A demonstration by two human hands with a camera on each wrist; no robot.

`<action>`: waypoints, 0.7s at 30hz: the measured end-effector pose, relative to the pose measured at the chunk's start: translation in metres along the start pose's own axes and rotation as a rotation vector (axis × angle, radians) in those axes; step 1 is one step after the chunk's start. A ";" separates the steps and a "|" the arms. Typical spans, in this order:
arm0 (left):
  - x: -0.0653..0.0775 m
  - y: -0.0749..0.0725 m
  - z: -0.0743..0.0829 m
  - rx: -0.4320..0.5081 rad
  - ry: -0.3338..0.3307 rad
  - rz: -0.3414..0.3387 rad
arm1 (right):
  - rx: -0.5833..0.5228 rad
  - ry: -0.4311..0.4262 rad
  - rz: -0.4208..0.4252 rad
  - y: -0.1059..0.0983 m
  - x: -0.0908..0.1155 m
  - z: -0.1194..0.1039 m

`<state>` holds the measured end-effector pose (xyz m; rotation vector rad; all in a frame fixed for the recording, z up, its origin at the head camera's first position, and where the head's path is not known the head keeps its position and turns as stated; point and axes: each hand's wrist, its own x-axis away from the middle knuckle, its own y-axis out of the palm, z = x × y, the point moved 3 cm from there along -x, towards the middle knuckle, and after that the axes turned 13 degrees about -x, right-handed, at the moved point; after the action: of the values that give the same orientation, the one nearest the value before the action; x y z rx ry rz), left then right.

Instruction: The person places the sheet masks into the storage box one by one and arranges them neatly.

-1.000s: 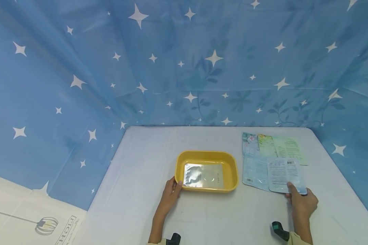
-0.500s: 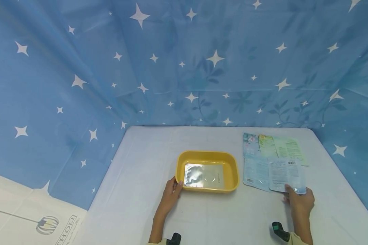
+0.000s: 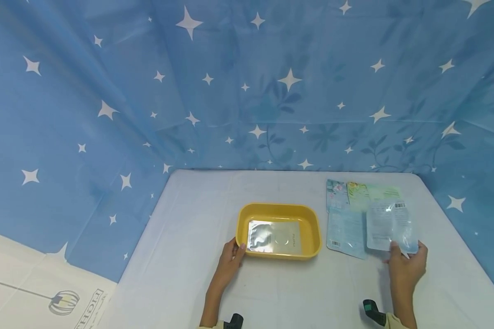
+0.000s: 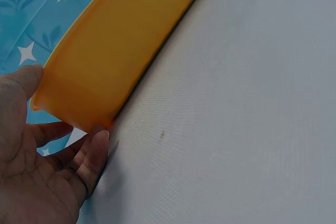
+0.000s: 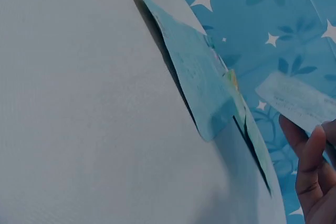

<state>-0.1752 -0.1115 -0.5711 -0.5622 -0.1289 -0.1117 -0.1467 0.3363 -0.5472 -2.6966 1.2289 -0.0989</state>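
My left hand grips the near left corner of a yellow plastic tray. In the left wrist view its thumb lies on the rim and the fingers reach under the tray's wall. Inside the tray lies a silvery sachet. My right hand pinches a pale blue sachet with a barcode by its lower edge. That sachet is raised off the table, as the right wrist view shows the held sachet apart from the others. Just left of it lies a light blue sachet.
Behind the held sachet lie a floral blue sachet, a yellow-green sachet and a pale green sachet, partly overlapped. A white cloth covers the table. A blue starred curtain stands at its far edge.
The right hand has lifted the pale blue sachet off the table, bringing it up and slightly right. The left hand keeps its hold on the tray, which has not moved.
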 end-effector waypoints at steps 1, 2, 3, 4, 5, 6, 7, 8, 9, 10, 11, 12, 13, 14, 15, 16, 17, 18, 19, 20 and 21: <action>0.000 0.000 0.000 -0.002 0.003 0.000 | -0.009 -0.022 -0.003 0.001 0.001 -0.002; 0.000 0.000 0.000 -0.004 0.004 0.000 | -0.020 -0.034 -0.009 0.003 0.003 -0.005; 0.000 0.000 0.000 -0.006 0.003 0.000 | -0.029 -0.042 -0.022 0.005 0.004 -0.007; 0.000 0.000 0.000 -0.006 0.002 -0.002 | -0.038 -0.041 -0.037 0.008 0.005 -0.009; 0.000 -0.001 0.001 -0.006 0.006 -0.003 | -0.045 -0.039 -0.057 0.010 0.007 -0.011; 0.000 -0.001 0.001 -0.006 0.011 -0.004 | -0.054 -0.036 -0.077 0.014 0.008 -0.013; 0.000 -0.001 0.001 -0.008 0.013 -0.004 | -0.061 -0.029 -0.101 0.017 0.010 -0.015; 0.000 -0.001 0.001 -0.008 0.012 -0.004 | -0.069 -0.019 -0.127 0.021 0.012 -0.016; 0.000 -0.001 0.001 -0.010 0.013 -0.003 | -0.081 -0.014 -0.154 0.025 0.014 -0.018; 0.000 -0.001 0.001 -0.011 0.016 -0.004 | -0.095 -0.012 -0.184 0.030 0.017 -0.020; 0.000 -0.001 0.001 -0.016 0.015 -0.003 | -0.115 -0.009 -0.212 0.035 0.019 -0.022; 0.000 -0.001 0.001 -0.018 0.013 -0.002 | -0.134 -0.009 -0.238 0.039 0.022 -0.024; 0.000 -0.001 0.001 -0.020 0.009 -0.001 | -0.154 -0.013 -0.266 0.044 0.024 -0.026; 0.000 -0.001 0.001 -0.020 0.009 0.000 | -0.166 -0.024 -0.296 0.048 0.027 -0.028; 0.000 -0.001 0.001 -0.021 0.004 0.000 | -0.184 -0.033 -0.324 0.053 0.030 -0.030; 0.000 -0.001 0.002 -0.021 0.002 0.000 | -0.197 -0.045 -0.351 0.057 0.032 -0.031; 0.000 -0.001 0.002 -0.020 -0.003 0.001 | -0.205 -0.057 -0.375 0.061 0.035 -0.033; 0.000 0.000 0.002 -0.018 -0.002 0.002 | -0.205 -0.075 -0.400 0.065 0.038 -0.034; 0.000 0.000 0.001 -0.017 0.001 0.002 | -0.202 -0.087 -0.422 0.069 0.041 -0.035; 0.000 0.000 0.001 -0.016 0.001 0.001 | -0.192 -0.097 -0.439 0.073 0.043 -0.035; 0.000 0.000 0.002 -0.015 0.002 0.000 | -0.181 -0.102 -0.453 0.077 0.046 -0.035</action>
<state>-0.1748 -0.1104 -0.5698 -0.5772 -0.1264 -0.1137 -0.1781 0.2479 -0.5275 -3.0450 0.6080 0.0960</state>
